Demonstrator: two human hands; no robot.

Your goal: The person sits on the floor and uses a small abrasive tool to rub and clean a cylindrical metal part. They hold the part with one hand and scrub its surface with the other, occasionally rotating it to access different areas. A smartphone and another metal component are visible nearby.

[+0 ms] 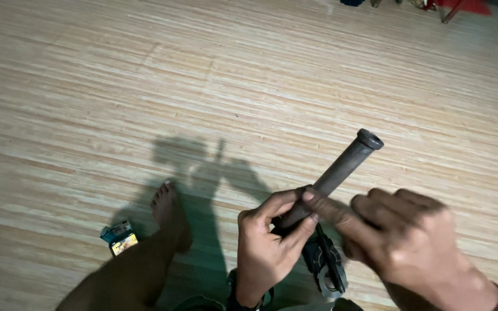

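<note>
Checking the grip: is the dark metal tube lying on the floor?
No, the left hand holds the dark metal tube above the floor.

The dark grey tube shows against a pale, streaked wooden floor beside a blue-and-yellow packet.

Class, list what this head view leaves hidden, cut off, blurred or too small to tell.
- Lower end of the dark metal tube: hidden inside the left hand.
- Right hand: motion-blurred, so its grip is unclear.
- Dark metal part below the hands: partly covered, kind unclear.
- Small box by the foot: too small.
- Red object: cut off by the top edge.
</note>
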